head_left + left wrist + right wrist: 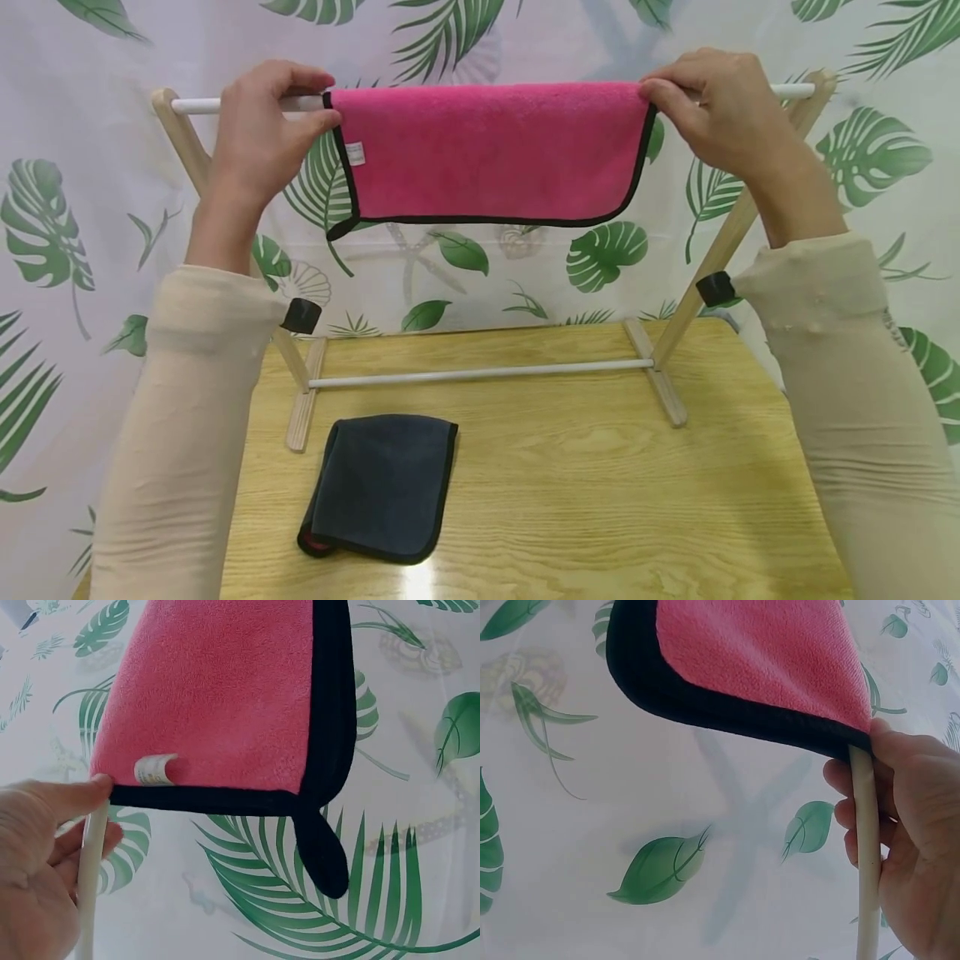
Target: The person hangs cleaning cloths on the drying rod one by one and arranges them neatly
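A pink towel (495, 154) with black edging hangs folded over the white top rod (201, 106) of a wooden rack. My left hand (258, 125) pinches its left edge at the rod, thumb in front and fingers behind. Close to that thumb (86, 796), a small white tag (156, 770) shows on the cloth, and a black loop (322, 855) dangles from the lower corner. At the opposite end my right hand (727, 104) grips the towel's edge, its fingers (844, 814) curled behind the rod. A folded dark grey towel (382, 487) lies on the table below.
The rack's slanted wooden legs (731, 233) stand on flat feet (656, 375) on the wooden table (585, 492). A lower white rod (480, 372) joins them. Behind hangs a leaf-patterned curtain (480, 292).
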Demonstrator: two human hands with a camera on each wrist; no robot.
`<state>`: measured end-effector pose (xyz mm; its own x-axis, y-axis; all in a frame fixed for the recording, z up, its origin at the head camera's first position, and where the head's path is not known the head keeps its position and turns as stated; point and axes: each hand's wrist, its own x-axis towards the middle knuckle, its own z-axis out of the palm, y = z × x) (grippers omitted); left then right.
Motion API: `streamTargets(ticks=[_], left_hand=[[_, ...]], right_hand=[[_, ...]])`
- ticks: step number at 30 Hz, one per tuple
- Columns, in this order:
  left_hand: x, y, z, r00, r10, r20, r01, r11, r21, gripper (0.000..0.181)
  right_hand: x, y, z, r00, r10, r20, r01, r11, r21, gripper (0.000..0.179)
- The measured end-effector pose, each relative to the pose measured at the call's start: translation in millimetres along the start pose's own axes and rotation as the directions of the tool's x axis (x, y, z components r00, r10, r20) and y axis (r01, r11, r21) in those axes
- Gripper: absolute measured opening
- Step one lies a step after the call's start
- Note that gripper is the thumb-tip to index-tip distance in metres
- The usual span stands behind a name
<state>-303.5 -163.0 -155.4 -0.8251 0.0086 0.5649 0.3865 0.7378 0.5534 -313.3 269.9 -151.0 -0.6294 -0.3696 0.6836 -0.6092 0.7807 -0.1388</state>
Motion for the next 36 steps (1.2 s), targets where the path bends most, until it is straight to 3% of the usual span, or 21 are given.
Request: streamTargets(ticks=[3,7,9,11,14,17,20,23,29,33,36], left_hand=[[-4.8,-3.7,1.9,0.992,0.047,-0.12,-0.059,0.994,-0.097,0.041],[-13.8,-7.7,6.2,0.951,0.056,-0.305,-0.126,0.968,-0.216,0.032],[-19.4,-8.9,8.9,0.931,0.043,-0.362,-0.137,0.961,-0.239,0.029],[-25.4,-9.9,11.7,0.924,0.022,-0.383,-0.127,0.96,-0.251,0.027],[-33.8,-11.4,16.5,0.94,-0.017,-0.342,-0.078,0.961,-0.265,0.028],[-39.5,-13.2,23.0,0.966,-0.062,-0.252,-0.015,0.956,-0.292,0.034],[-41.7,-14.9,29.7,0.983,-0.093,-0.157,0.037,0.944,-0.328,0.041],[-41.3,-16.3,35.5,0.992,-0.099,-0.081,0.061,0.921,-0.384,0.047],[-35.5,-16.8,44.8,0.996,-0.086,-0.033,0.055,0.838,-0.544,0.044],[-30.3,-15.0,49.3,0.992,-0.124,-0.028,0.082,0.792,-0.605,0.042],[-26.8,-12.2,51.5,0.988,-0.153,-0.017,0.102,0.731,-0.674,0.039]], right_hand=[[-1.2,0,0,1.0,0.016,-0.003,-0.016,1.0,0.004,0.028],[-1.8,-1,-1,1.0,0.014,-0.011,-0.014,1.0,0.007,0.028],[-1.2,-2,-1,1.0,0.011,-0.015,-0.011,1.0,0.012,0.027],[-1.1,-2,-2,0.999,0.029,-0.016,-0.029,0.999,0.021,0.028],[-1.4,-1,-3,0.996,0.085,-0.011,-0.084,0.996,0.035,0.031],[-2.0,0,-4,0.994,0.112,-0.007,-0.111,0.993,0.037,0.029],[-1.9,0,-4,0.994,0.105,0.0,-0.105,0.994,0.039,0.028],[-1.8,-1,-4,0.993,0.116,0.007,-0.116,0.992,0.043,0.028],[-1.4,-2,-5,0.992,0.122,0.006,-0.122,0.992,0.043,0.028],[-0.9,-2,-5,0.991,0.132,0.011,-0.133,0.99,0.048,0.028],[-1.2,-2,-5,0.99,0.141,0.011,-0.141,0.989,0.053,0.028]])
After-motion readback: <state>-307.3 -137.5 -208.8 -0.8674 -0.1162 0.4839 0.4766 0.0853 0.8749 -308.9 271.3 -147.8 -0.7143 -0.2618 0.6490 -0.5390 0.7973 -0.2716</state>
